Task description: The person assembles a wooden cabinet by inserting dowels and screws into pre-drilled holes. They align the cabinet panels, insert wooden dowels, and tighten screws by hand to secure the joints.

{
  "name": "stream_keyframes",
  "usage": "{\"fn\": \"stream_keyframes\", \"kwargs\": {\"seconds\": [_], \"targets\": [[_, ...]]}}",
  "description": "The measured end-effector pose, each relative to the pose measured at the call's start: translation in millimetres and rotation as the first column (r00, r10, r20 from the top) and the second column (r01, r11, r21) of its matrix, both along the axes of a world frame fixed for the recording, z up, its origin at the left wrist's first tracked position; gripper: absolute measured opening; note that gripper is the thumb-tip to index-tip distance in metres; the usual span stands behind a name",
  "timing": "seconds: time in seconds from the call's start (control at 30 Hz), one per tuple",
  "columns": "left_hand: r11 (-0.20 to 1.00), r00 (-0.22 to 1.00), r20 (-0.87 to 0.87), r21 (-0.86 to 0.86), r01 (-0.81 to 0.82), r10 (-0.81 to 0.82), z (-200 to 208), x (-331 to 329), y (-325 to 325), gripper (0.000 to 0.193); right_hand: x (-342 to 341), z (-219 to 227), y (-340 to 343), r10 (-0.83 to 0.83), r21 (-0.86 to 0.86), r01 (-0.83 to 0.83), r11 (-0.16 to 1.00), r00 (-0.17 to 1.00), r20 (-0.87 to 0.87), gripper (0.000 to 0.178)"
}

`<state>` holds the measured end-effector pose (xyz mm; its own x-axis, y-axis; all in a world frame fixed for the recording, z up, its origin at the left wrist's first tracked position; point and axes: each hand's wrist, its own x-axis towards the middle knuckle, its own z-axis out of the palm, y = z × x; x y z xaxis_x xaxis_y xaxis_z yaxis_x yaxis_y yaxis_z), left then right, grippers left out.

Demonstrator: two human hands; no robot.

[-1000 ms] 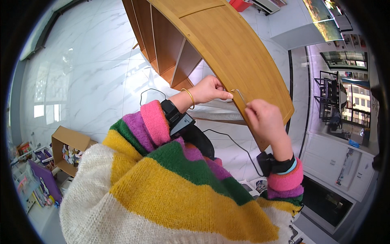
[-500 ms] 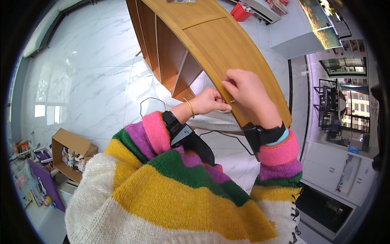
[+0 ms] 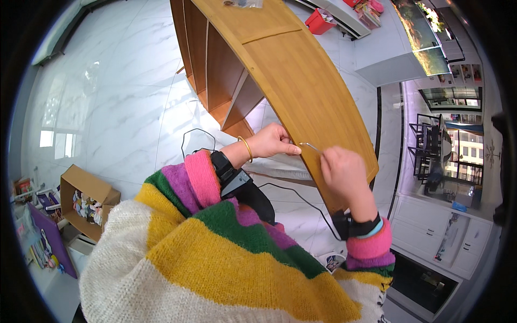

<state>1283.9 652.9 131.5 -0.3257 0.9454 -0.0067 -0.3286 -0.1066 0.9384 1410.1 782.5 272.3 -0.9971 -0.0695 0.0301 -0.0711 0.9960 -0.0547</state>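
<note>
A large wooden shelf unit (image 3: pixel 301 75) lies in front of me, its yellow-brown panel facing up and its compartments open toward the left. At the panel's near left edge, my left hand (image 3: pixel 271 142) is closed, thumb and fingers pressed against the wood. My right hand (image 3: pixel 344 169) is closed in a fist over the panel, gripping a thin bent metal hex key (image 3: pixel 311 146). The key's far end meets the panel close to the edge, just right of my left thumb. Whatever fastener sits under its tip is too small to make out.
An open cardboard box (image 3: pixel 81 202) with small packets stands at the left, beside a purple board (image 3: pixel 51 237). A black cable (image 3: pixel 301 200) loops below my hands. A clear plastic bag (image 3: pixel 245 3) lies on the panel's far end; a red bin (image 3: pixel 320 21) stands beyond it.
My right hand has swung down and right, away from the left hand, and the hex key now shows below its fist. My left hand stays at the panel's edge.
</note>
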Motion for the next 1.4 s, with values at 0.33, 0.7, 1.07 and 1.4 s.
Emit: {"fn": "stream_keyframes", "kwargs": {"seconds": [0.33, 0.7, 1.07, 1.4], "targets": [[0.999, 0.998, -0.058, 0.024, 0.023, -0.021, -10.5, 1.7, -7.6, 0.016, -8.6, 10.2, -3.4, 0.239, 0.018, -0.257, 0.966, 0.92, 0.312, 0.021], [0.999, 0.994, -0.112, 0.041, 0.023, -0.019, -13.6, 4.5, -1.8, 0.021, -40.8, 24.6, 1.8, 0.516, 0.188, -0.585, 0.789, 0.797, 0.313, 0.008], [0.984, 0.909, -0.378, 0.106, -0.145, 0.175, -24.0, 15.0, -2.8, 0.025, -61.9, 27.4, 5.4, 0.703, 0.202, -0.76, 0.618, 0.649, 0.292, 0.023], [0.778, 0.382, -0.771, 0.223, -0.588, 0.509, -31.5, 37.1, 34.5, 0.015, -64.7, 34.5, 7.8, 0.703, 0.216, -0.751, 0.624, 0.66, 0.264, 0.019]]}}
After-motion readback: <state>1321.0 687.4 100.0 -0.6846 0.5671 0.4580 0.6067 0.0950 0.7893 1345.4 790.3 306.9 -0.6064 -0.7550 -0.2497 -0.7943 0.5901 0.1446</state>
